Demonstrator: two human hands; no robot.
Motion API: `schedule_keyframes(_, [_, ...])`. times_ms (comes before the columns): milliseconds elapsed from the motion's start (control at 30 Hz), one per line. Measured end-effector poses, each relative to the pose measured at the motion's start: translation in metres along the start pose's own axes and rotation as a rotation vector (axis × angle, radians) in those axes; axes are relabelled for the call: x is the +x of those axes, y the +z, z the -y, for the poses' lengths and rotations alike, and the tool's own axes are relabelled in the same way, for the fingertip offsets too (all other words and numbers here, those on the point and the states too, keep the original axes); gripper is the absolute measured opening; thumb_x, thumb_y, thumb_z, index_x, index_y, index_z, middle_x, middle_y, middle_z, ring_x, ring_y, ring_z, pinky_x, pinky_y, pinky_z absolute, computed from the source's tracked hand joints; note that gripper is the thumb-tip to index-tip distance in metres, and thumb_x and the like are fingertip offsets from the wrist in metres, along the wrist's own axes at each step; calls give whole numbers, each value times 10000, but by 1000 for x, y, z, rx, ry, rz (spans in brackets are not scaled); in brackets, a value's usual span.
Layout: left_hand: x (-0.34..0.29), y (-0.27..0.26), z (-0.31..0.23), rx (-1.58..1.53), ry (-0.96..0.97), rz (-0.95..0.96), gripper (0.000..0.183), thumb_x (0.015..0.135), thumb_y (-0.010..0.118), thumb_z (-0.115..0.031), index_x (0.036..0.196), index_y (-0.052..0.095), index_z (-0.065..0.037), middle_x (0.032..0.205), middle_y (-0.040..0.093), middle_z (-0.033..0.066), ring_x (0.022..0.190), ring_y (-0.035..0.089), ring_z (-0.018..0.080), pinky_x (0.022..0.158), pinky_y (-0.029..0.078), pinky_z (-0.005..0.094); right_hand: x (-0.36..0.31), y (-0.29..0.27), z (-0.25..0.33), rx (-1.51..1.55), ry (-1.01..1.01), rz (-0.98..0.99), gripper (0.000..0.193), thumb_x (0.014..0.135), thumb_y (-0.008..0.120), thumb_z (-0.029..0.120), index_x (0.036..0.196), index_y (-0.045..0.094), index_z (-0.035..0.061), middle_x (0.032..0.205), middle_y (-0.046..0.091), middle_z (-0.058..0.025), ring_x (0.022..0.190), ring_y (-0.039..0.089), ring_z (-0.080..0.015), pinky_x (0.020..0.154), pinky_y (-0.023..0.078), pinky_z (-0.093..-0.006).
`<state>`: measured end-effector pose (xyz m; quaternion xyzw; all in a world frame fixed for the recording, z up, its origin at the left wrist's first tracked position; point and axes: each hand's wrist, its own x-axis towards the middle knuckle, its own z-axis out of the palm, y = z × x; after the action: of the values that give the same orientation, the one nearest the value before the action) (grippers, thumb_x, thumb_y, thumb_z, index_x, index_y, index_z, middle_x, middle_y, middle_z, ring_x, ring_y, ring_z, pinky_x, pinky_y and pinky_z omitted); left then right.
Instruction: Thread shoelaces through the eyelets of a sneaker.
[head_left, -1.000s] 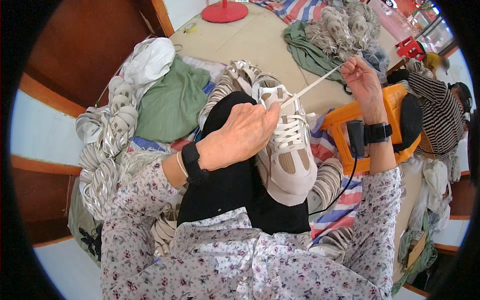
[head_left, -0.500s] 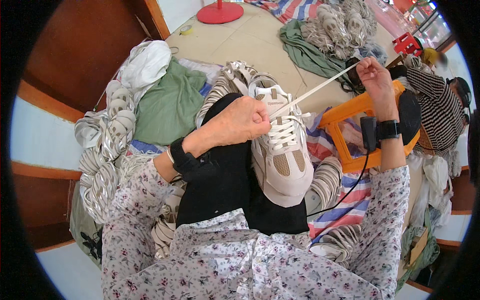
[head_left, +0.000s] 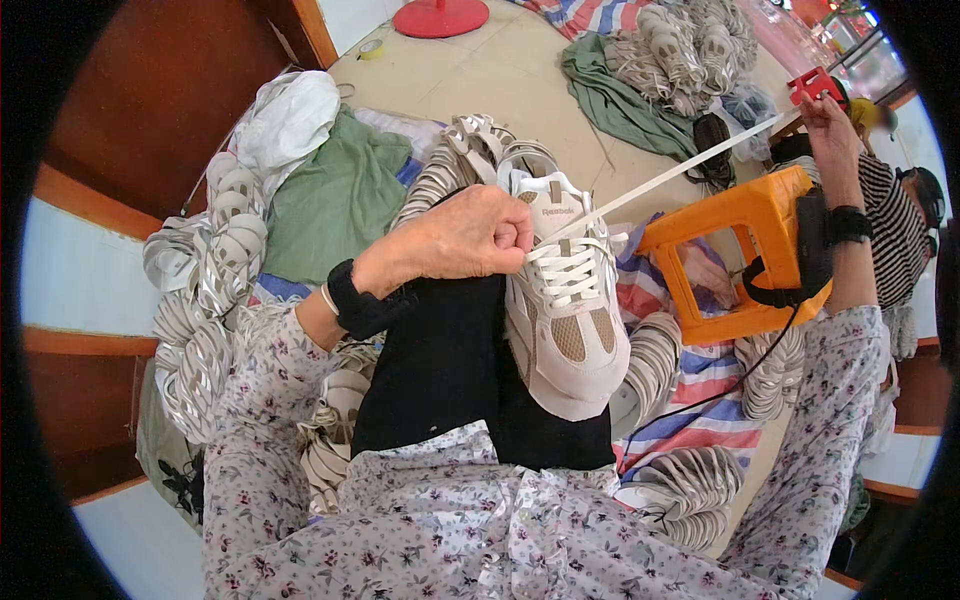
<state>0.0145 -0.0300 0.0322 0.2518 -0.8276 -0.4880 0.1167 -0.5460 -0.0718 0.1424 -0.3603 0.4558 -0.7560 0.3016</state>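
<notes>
A beige and white sneaker rests on my black-clad lap, toe toward me, with white lace crossing its lower eyelets. My left hand is closed at the left side of its opening; the fingertips pinch at the lace, though their grip is partly hidden. From the shoe's upper eyelets a long flat white shoelace runs taut up to the right. Its far part is pinched by my right hand, raised at the upper right with the arm stretched out.
A yellow-orange plastic stool stands right of the shoe on striped sheeting. Bundles of shoe parts lie at left, others at lower right. Green cloth lies at left. Someone in a striped top is at far right.
My right hand has moved up and to the right, drawing out a longer stretch of lace. The left hand stays at the shoe, shifted slightly left.
</notes>
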Motion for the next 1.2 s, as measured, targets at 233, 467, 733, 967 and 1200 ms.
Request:
schedule_keyframes(233, [4,12,-3,-9,148,-346,108,854,623,-65,894,702,-2,575,540,-1,519,430,55,481,360,250,18,46,25,-246,-256,0,159,922,571,-26,1070,602,-76,1105,630,-164,921,667,-272,860,561,-355])
schedule_keyframes(467, [21,51,-13,118,166,-415,193,876,563,-84,980,699,6,595,567,165,487,535,237,509,435,347,-171,123,-52,-730,36,499,297,967,627,228,1190,629,32,1005,676,-34,959,656,-125,776,507,-258])
schedule_keyframes(733, [35,51,-14,76,22,-494,211,870,561,-93,997,681,26,591,578,145,506,559,205,525,452,352,-327,140,-94,-435,396,375,117,920,680,118,957,683,7,844,657,35,736,548,-21,645,435,-179])
schedule_keyframes(967, [56,41,-15,229,6,-368,219,772,603,-101,905,700,43,668,652,141,621,631,185,621,504,330,-347,134,-120,-182,438,299,78,906,678,106,910,667,29,817,640,38,709,536,-20,621,409,-183])
schedule_keyframes(1200, [61,44,-21,264,-8,-261,253,723,586,-79,907,699,54,612,611,122,579,583,149,577,473,332,-355,131,-132,-62,467,259,91,890,681,109,898,661,21,821,637,27,711,541,-32,646,420,-185])
